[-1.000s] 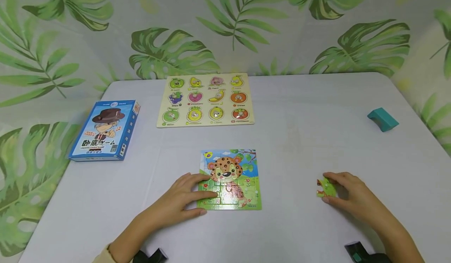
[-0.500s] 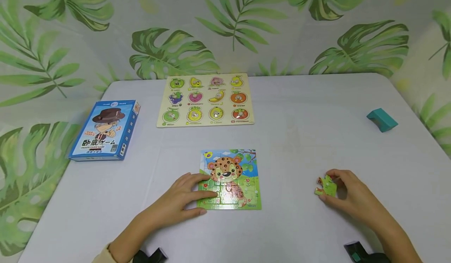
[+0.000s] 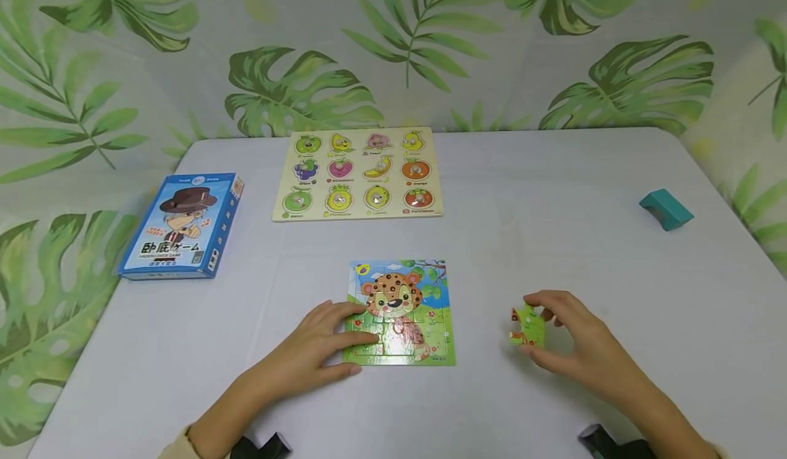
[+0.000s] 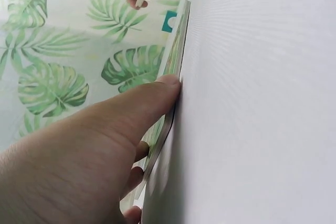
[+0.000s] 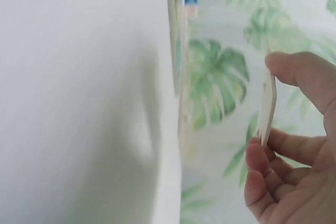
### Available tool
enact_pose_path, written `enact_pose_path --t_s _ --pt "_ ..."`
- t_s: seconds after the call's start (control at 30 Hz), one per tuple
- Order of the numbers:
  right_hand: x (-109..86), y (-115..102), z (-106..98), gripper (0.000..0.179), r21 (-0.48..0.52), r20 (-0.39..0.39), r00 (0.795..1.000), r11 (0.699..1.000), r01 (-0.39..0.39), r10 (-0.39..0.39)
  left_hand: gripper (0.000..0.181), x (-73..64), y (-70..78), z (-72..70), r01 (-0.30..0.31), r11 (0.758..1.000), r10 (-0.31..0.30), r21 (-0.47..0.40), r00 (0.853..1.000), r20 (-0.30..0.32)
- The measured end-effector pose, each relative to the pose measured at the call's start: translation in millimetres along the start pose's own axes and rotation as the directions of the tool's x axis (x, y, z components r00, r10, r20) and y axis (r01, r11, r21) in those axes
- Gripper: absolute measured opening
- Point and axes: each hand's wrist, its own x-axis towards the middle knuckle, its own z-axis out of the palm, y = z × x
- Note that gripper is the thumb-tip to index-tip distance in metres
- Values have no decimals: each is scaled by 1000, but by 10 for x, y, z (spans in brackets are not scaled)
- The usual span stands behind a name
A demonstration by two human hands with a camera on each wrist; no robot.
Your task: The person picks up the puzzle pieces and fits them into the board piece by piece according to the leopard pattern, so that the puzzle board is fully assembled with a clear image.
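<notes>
A square jigsaw puzzle [image 3: 408,312] with a cartoon leopard lies on the table in the head view. My left hand [image 3: 326,343] rests on its left side, fingers fairly straight over the picture. In the left wrist view, the left thumb [image 4: 152,100] lies along the puzzle's edge. Well to the right of the puzzle, my right hand [image 3: 574,339] pinches a green puzzle piece [image 3: 532,327] between thumb and fingers. The right wrist view shows that piece [image 5: 269,109] edge-on and raised off the table. Part of the puzzle's left side is covered by the left fingers.
Behind the puzzle lies a wooden fruit board [image 3: 359,175]. A blue game box [image 3: 184,227] sits at the left. Near the right edge of the white table [image 3: 510,240] is a teal arch-shaped block [image 3: 667,210]. A leaf-patterned cloth [image 3: 424,56] hangs behind.
My right hand has moved left, toward the puzzle, with the piece pinched in it. The left hand and the puzzle have stayed in place.
</notes>
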Motion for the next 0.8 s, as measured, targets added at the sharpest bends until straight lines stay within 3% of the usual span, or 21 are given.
enact_pose_path --t_s 0.2,0.37,0.5,0.67,0.8 --pt "221 -273 226 62 83 43 997 995 58 -62 40 15 65 24 22 999 -21 35 999 -25" --pt "351 -378 491 56 116 137 990 993 17 -33 37 42 98 57 -37 998 40 46 997 -63" --pt "413 -398 679 55 88 205 979 996 -22 4 38 66 142 74 -76 995 79 64 996 -42" --pt "460 -397 821 55 51 238 971 998 -31 18 46 112 210 85 -99 980 103 174 995 -16" --pt "486 -399 863 55 38 230 973 999 -23 14 57 166 304 109 -128 946 131 298 991 10"
